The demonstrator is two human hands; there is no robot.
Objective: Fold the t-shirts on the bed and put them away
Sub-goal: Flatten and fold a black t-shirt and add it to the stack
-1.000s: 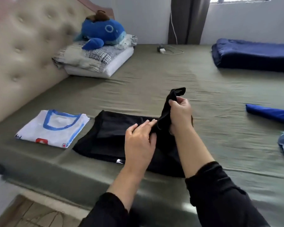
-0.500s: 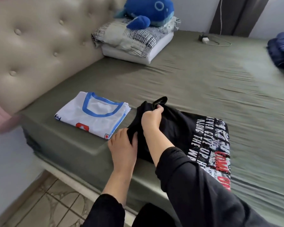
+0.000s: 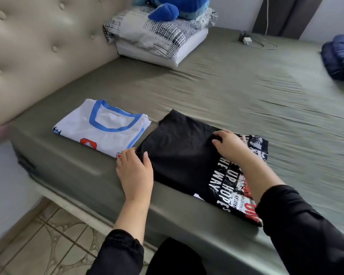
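Legibly, "UP HOPE" on black t-shirt [image 3: 179, 155]

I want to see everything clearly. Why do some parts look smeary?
Head view: the edges smear from motion blur, notably the folded navy blanket and the left border; the middle stays sharp, so the black printed t-shirt shows readable lettering; soft daylight, faint shadows.

Black t-shirt [image 3: 179, 153]: a second ago we hold its bunched end raised; now it lies flat on the bed, folded over its print. Right hand [image 3: 229, 143]: lowered to the fold's 3 o'clock edge, fingers curled on cloth. Left hand [image 3: 135, 171]: moved to the 8 o'clock corner, pinching it.
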